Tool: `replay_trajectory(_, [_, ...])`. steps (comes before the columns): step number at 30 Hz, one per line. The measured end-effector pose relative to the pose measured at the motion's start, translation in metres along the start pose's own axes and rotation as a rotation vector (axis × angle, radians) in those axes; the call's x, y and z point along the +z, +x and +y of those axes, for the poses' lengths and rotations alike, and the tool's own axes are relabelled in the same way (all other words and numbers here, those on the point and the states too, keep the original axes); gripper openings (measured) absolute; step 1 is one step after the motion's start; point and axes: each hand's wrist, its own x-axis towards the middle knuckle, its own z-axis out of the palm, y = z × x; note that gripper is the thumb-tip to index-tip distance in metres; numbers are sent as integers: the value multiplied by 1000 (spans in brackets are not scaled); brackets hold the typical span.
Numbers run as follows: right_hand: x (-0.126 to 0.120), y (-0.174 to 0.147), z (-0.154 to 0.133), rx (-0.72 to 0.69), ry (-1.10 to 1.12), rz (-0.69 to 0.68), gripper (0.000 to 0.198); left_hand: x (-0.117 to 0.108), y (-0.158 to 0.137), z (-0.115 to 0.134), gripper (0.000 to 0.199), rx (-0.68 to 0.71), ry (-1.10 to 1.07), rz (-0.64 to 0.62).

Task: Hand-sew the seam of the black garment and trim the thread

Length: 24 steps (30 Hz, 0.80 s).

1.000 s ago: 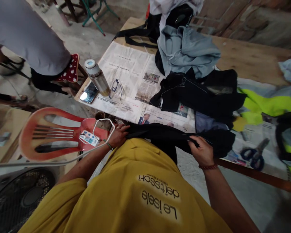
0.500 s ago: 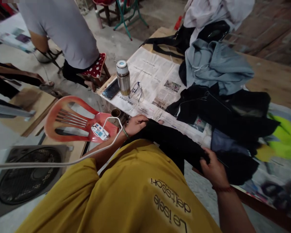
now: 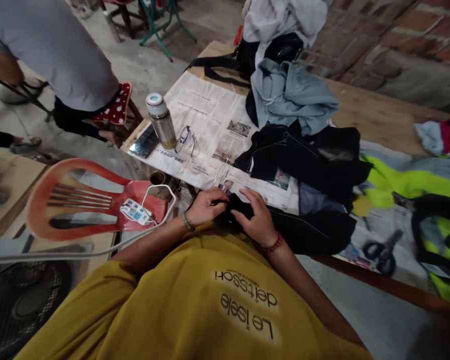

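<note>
A black garment [image 3: 307, 230] lies along the front of the table, with one end drawn up close to my waist. My left hand [image 3: 204, 207] pinches that end between thumb and fingers. Just to its right, my right hand [image 3: 258, 220] reaches over the same cloth with thumb and forefinger spread apart. The bunched cloth between the two hands is partly hidden by them. More black clothing [image 3: 296, 150] and a grey-blue garment [image 3: 290, 95] are heaped further back.
Newspaper [image 3: 202, 110] covers the table, bearing a steel flask [image 3: 161, 122], glasses [image 3: 185, 140] and a phone [image 3: 144, 142]. Scissors [image 3: 382, 255] and a neon-yellow garment [image 3: 390, 180] lie right. At left are a red chair [image 3: 75, 225] holding a power strip [image 3: 137, 211], a fan [image 3: 26, 305] and a seated person [image 3: 67, 60].
My right hand has left the far part of the black garment and come left beside my left hand, its fingers opening. The view has swung right.
</note>
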Motion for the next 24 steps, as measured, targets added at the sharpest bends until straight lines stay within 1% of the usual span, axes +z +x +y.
replay_trajectory(3, [11, 5, -5, 5, 120, -10, 21, -1, -7, 0, 12, -4, -30, -7])
replay_trajectory(5, [12, 2, -5, 26, 176, 4, 13, -3, -10, -3, 12, -42, -92, -16])
replay_trajectory(8, [8, -4, -3, 99, 255, 3, 13, -6, -12, -9, 19, -157, -270, -54])
replay_trajectory(11, [1, -7, -1, 124, 327, -89, 14, -6, -12, -14, 33, -265, -433, -40])
replay_trajectory(13, [-2, -7, 0, 118, 350, -148, 14, -4, -12, -15, 47, -294, -505, -16])
replay_trajectory(15, [-3, -6, 0, 117, 346, -173, 14, -1, -12, -16, 55, -314, -543, 3])
replay_trajectory(19, [0, -1, -3, 107, 299, -200, 17, 2, -14, -15, 51, -349, -548, 15])
replay_trajectory(24, [3, 6, -6, 65, 218, -268, 21, 0, -17, -14, 49, -336, -523, 8])
